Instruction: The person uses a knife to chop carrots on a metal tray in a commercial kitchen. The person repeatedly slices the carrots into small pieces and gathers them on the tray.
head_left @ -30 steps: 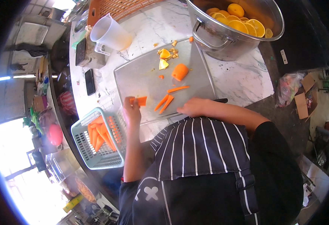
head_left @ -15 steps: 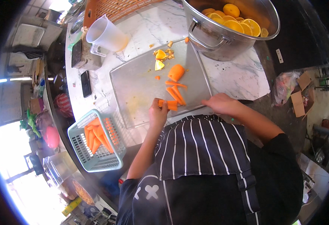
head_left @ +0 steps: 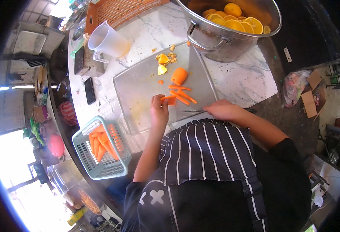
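in the near half of the grey tray (head_left: 139, 91), a carrot piece (head_left: 169, 101) is pinched in the fingertips of the left hand (head_left: 159, 109). at the grey tray's near right corner, a knife (head_left: 192, 111) is gripped by the right hand (head_left: 222, 110). carrot sticks (head_left: 180, 98) are spread on the grey tray.

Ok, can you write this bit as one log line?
left hand: holds carrot piece | right hand: holds knife | board: carrot sticks, carrot chunk | basket: carrots
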`<state>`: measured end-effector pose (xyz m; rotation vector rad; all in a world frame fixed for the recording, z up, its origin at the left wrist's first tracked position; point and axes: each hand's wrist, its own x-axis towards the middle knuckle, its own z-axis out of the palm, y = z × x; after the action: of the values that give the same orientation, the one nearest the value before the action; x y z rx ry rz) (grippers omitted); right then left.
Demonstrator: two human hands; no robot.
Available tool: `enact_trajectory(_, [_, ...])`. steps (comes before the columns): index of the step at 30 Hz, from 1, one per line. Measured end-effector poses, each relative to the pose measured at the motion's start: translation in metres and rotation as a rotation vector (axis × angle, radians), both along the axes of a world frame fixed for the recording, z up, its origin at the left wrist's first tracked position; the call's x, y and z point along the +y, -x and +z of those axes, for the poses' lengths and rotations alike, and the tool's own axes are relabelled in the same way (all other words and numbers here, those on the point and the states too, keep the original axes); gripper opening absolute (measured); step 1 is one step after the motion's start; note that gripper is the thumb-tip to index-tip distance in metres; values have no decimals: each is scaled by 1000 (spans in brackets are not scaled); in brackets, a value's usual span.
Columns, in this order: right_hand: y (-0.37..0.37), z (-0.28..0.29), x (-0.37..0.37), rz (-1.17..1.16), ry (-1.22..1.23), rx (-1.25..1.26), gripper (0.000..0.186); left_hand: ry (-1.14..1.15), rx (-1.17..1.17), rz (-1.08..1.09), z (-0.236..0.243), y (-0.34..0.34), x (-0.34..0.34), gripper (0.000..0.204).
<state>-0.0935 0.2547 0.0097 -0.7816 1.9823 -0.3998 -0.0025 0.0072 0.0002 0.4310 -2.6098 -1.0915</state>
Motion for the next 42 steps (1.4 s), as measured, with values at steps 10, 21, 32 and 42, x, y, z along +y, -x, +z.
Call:
enact_trajectory(10, [-2,-19,-25,-181,95,14,31,30,-1,63,5,-14,-23,20])
enact_trajectory(21, [-17,35,-53,134,344,399,29,-51,-105,113,7,-4,3,17])
enact_trajectory(32, [-20,32,-55,204,260,335,31,63,-78,74,-3,0,0,9])
enact_trajectory(42, [-15,23,-63,190,249,295,23,31,-121,49,-4,0,-3,11])
